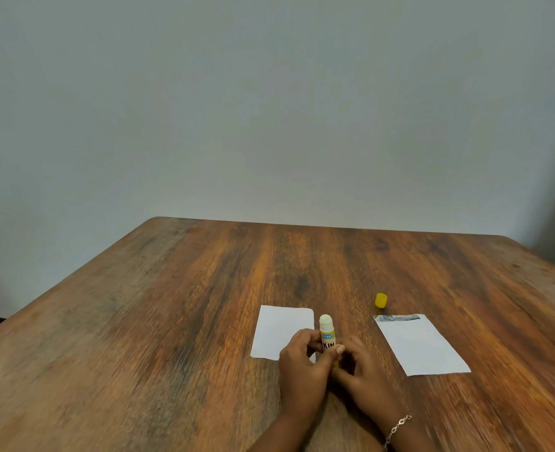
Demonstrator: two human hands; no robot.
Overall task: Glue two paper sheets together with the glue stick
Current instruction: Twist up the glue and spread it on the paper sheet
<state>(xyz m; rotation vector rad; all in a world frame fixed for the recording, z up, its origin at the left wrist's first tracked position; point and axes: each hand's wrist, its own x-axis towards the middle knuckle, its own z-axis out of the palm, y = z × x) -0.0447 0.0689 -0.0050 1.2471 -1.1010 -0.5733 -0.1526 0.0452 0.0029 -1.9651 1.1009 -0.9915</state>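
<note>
Glue stick [328,334] upright, uncapped, in left hand [302,367] and right hand [364,370]

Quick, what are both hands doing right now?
Left hand: holding the glue stick, fingers curled round it.
Right hand: pinching the same stick at its bottom end.

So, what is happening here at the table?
A person holds a glue stick upright above the table with both hands. The left hand grips its body and the right hand holds its lower end, perhaps to twist it. The yellow cap is already off and stands further back. Two paper sheets lie flat and apart, the left sheet partly behind the left hand and the right sheet untouched. No gluing shows yet.
</note>
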